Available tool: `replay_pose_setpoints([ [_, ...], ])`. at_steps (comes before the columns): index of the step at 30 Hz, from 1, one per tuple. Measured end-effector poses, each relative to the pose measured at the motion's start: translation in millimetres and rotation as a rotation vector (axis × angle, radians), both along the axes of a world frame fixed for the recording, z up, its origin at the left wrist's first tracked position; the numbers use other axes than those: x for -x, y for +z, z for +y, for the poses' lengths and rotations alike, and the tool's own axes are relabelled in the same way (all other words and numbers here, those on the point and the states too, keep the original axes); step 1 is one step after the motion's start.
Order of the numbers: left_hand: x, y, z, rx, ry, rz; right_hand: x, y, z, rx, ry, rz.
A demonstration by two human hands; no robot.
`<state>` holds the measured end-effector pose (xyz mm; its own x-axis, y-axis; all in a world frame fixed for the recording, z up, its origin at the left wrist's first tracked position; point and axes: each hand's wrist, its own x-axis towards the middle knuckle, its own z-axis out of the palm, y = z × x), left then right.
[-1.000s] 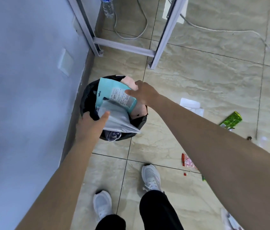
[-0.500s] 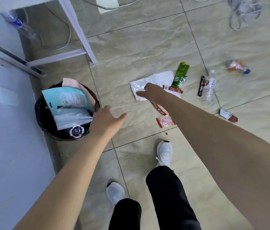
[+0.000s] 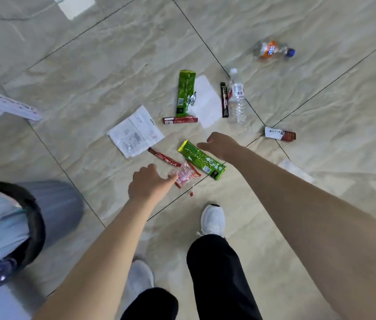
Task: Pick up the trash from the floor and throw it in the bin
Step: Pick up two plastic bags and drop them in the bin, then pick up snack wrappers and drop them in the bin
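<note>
The trash lies scattered on the tiled floor; nearest are a green wrapper and a small red-and-clear packet; the right hand reaches over the wrapper's upper end, fingers curled loosely, holding nothing; the left hand points a fingertip at the packet, its grip empty too; the black bin, already stuffed, stands at the left edge, within a short carry.

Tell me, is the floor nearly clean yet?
Not yet. The bin already holds some packets and looks quite full. Both hands are empty: the left hand reaches toward the small red candy wrapper, the right hand toward the nearer green wrapper. The white paper, clear water bottle and orange-label bottle still lie on the floor.
</note>
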<state>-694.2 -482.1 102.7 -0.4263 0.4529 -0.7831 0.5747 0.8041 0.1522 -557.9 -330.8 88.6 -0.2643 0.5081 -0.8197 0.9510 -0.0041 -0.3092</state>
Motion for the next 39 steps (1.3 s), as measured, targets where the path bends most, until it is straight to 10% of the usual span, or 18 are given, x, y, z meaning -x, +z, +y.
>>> replay_pose_setpoints([
  [10, -38, -174, 28, 0.045, -0.175, -0.028, -62, -171, -5, 0.026, -0.220, -0.082],
  [19, -59, -303, -1, -0.062, -0.159, 0.214, -68, -286, -30, -0.354, -0.020, -0.251],
  [39, 16, -286, 35, -0.303, -0.328, 0.205, -46, -267, -11, -0.182, -0.464, 0.177],
])
